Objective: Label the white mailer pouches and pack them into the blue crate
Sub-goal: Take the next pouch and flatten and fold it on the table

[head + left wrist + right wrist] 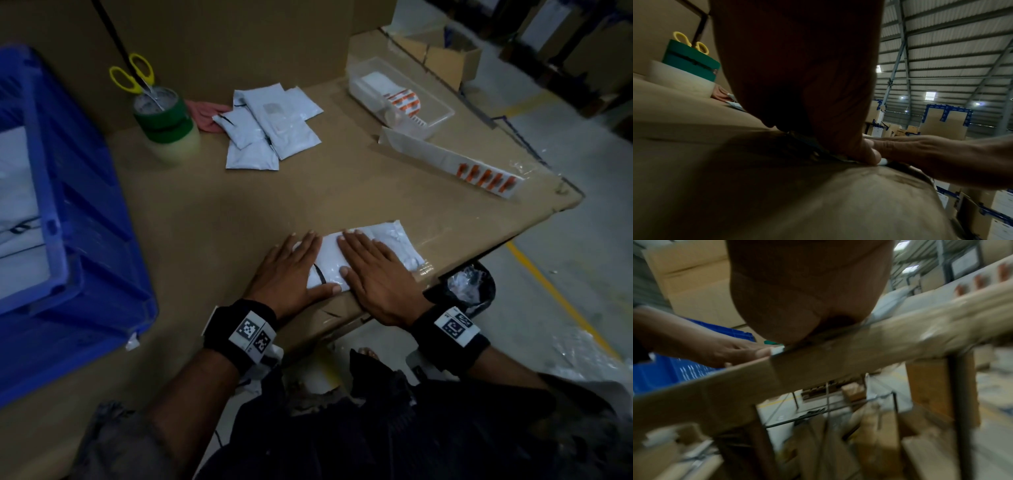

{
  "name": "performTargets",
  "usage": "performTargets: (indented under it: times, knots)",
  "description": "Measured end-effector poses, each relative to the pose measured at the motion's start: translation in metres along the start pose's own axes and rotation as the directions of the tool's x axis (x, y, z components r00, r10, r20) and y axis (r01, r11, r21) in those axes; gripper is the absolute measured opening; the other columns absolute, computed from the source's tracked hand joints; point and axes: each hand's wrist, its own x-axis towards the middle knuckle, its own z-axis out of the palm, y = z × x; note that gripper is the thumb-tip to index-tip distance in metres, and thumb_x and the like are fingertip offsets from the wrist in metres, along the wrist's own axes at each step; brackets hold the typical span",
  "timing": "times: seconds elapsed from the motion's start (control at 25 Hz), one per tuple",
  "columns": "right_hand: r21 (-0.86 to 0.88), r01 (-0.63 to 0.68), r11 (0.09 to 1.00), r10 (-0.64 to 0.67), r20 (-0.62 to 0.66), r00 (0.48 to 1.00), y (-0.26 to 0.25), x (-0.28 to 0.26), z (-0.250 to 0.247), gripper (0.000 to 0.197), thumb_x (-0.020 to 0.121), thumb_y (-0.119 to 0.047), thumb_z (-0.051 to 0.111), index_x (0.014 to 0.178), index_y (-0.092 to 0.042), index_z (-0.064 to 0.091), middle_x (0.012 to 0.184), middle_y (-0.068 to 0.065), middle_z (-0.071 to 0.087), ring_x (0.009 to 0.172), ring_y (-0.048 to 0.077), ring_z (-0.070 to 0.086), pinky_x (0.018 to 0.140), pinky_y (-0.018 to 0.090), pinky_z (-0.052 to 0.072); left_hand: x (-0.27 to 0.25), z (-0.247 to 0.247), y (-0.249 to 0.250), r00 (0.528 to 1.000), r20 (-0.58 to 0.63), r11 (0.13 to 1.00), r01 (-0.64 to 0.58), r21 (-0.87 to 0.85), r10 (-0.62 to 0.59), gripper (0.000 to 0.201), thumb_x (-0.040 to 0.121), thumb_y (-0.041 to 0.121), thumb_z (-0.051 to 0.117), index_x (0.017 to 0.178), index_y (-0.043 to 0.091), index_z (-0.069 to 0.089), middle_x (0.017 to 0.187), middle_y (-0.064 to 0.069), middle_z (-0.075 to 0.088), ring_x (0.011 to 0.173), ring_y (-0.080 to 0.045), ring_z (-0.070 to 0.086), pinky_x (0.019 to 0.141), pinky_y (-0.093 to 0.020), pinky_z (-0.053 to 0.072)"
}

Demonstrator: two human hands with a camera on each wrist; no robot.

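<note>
The blue crate [78,219] at the table's left already holds white pouches, a clear tray [399,96] at the far right holds white and orange-printed label stock, and yellow scissors [132,73] stand in the stacked tape rolls [164,120] (a loose pile of white mailer pouches [270,126] lies just beside them). One white mailer pouch [329,260] lies flat at the near table edge with the left hand [291,270] and right hand [373,274] pressed on it side by side, fingers straight and flat, its right end sticking out past the right hand's fingers. The head view shows the pouch's top and the crate's contents, while the left wrist view shows only a sliver of pouch under the thumb tip and the warehouse roof beyond.
</note>
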Motion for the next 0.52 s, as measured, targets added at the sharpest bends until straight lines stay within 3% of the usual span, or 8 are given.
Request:
performTargets:
  times: [0.12, 0.2, 0.28, 0.36, 0.44, 0.52]
  knots:
    - [-0.056, -0.070, 0.996, 0.069, -0.024, 0.997, 0.012, -0.008, 0.007, 0.071, 0.107, -0.053, 0.005, 0.165, -0.015, 0.012, 0.172, 0.003, 0.007, 0.159, 0.015, 0.003, 0.129, 0.038, 0.004, -0.002, -0.001, 0.000, 1.000, 0.020, 0.997, 0.002, 0.083, -0.003, 0.109, 0.078, 0.091, 0.011, 0.161, 0.024, -0.011, 0.170, 0.006, -0.013, 0.156, -0.022, -0.007, 0.125, -0.044, 0.001]
    - [-0.066, -0.085, 0.994, 0.083, -0.039, 0.996, 0.010, -0.007, 0.007, 0.069, 0.107, -0.051, 0.007, 0.165, -0.014, 0.014, 0.172, 0.004, 0.009, 0.159, 0.017, 0.005, 0.129, 0.039, 0.004, -0.004, -0.004, 0.008, 0.997, -0.030, 0.986, -0.061, 0.154, 0.066, 0.102, 0.082, 0.084, -0.001, 0.162, 0.021, -0.008, 0.170, 0.003, -0.012, 0.156, -0.021, -0.007, 0.123, -0.040, -0.003]
    - [-0.071, -0.072, 0.995, 0.068, -0.060, 0.996, 0.007, -0.005, 0.010, 0.066, 0.108, -0.047, 0.011, 0.165, -0.015, 0.016, 0.171, 0.006, 0.012, 0.159, 0.021, 0.008, 0.129, 0.043, 0.004, -0.001, -0.004, 0.022, 0.984, -0.073, 0.978, -0.152, 0.145, 0.163, 0.079, 0.099, 0.064, 0.007, 0.163, 0.017, 0.001, 0.171, 0.001, -0.004, 0.156, -0.018, -0.002, 0.123, -0.034, -0.001]
    - [-0.064, -0.042, 0.997, 0.037, -0.071, 0.997, 0.006, -0.006, 0.012, 0.063, 0.108, -0.044, 0.013, 0.165, -0.016, 0.017, 0.171, 0.005, 0.012, 0.159, 0.020, 0.009, 0.128, 0.044, 0.004, 0.003, -0.005, 0.025, 0.981, -0.056, 0.979, -0.179, 0.094, 0.185, 0.065, 0.109, 0.045, 0.023, 0.163, 0.014, 0.006, 0.171, -0.002, 0.001, 0.156, -0.016, 0.001, 0.125, -0.032, 0.005]
    - [-0.054, -0.034, 0.998, 0.030, -0.077, 0.997, 0.012, -0.008, 0.010, 0.064, 0.108, -0.046, 0.013, 0.165, -0.016, 0.017, 0.171, 0.004, 0.013, 0.159, 0.018, 0.008, 0.129, 0.042, 0.005, 0.006, -0.004, 0.019, 0.986, -0.024, 0.987, -0.163, 0.003, 0.163, 0.067, 0.108, 0.043, 0.032, 0.162, 0.015, 0.004, 0.171, -0.002, 0.001, 0.156, -0.013, 0.000, 0.125, -0.032, 0.005]
    - [-0.037, -0.030, 0.999, 0.028, -0.073, 0.997, 0.018, -0.012, 0.010, 0.065, 0.108, -0.048, 0.015, 0.165, -0.016, 0.017, 0.172, 0.004, 0.013, 0.159, 0.016, 0.008, 0.129, 0.039, 0.005, 0.005, -0.005, 0.011, 0.993, 0.015, 0.990, -0.118, -0.080, 0.120, 0.077, 0.105, 0.053, 0.037, 0.162, 0.017, 0.001, 0.171, 0.000, -0.002, 0.156, -0.013, 0.000, 0.125, -0.032, 0.004]
